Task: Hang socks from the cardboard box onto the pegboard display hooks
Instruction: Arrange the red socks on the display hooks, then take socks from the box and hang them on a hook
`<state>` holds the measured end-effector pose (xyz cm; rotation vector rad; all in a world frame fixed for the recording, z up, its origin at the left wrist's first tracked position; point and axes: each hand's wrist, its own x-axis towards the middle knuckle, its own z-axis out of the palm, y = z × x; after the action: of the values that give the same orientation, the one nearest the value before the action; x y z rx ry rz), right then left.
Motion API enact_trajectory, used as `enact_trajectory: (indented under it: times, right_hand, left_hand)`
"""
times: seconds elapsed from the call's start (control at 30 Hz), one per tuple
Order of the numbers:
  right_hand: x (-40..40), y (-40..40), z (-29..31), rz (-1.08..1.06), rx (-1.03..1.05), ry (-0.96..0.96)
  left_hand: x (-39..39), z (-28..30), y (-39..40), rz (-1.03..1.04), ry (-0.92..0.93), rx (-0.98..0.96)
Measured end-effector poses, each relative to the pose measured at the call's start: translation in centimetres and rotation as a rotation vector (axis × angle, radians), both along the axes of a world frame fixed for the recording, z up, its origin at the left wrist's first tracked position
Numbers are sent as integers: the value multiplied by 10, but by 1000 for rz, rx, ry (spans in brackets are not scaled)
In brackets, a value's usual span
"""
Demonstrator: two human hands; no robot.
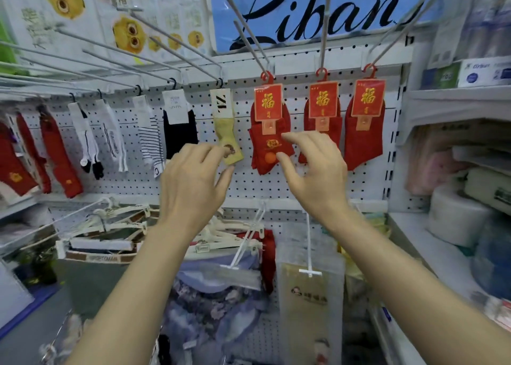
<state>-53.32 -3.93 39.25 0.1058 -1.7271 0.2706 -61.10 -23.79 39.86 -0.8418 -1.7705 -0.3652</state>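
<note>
A white pegboard (276,182) carries long metal hooks with socks. Three red sock packs with gold-lettered cards hang at the right: one (266,132), a second (322,107) and a third (365,126). To their left hang a yellow sock (225,132), a black sock (179,132), striped and white socks (149,140) and more red socks (59,154). My left hand (190,185) is raised in front of the yellow sock's toe, fingers loosely bent, holding nothing. My right hand (312,171) hovers with spread fingers at the leftmost red pack. The cardboard box is out of view.
Below the pegboard hang clothes hangers (110,226) and bagged garments (221,281). A shelf unit (456,171) with paper rolls and boxes stands at the right. A blue sign (318,13) and sticker sheets (110,19) fill the top.
</note>
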Motion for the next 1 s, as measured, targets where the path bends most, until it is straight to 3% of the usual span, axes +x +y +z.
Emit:
enact_trajectory:
  times: [0.33, 0.7, 1.0]
  right_hand:
    - [105, -57, -99, -156, 44, -165]
    - [217, -161, -255, -355, -212, -522]
    - [335, -200, -359, -571, -399, -679]
  left_hand:
    - [57, -90, -61, -158, -130, -125]
    - [125, -230, -122, -392, -450, -359]
    - [220, -337, -120, -529, -786, -598]
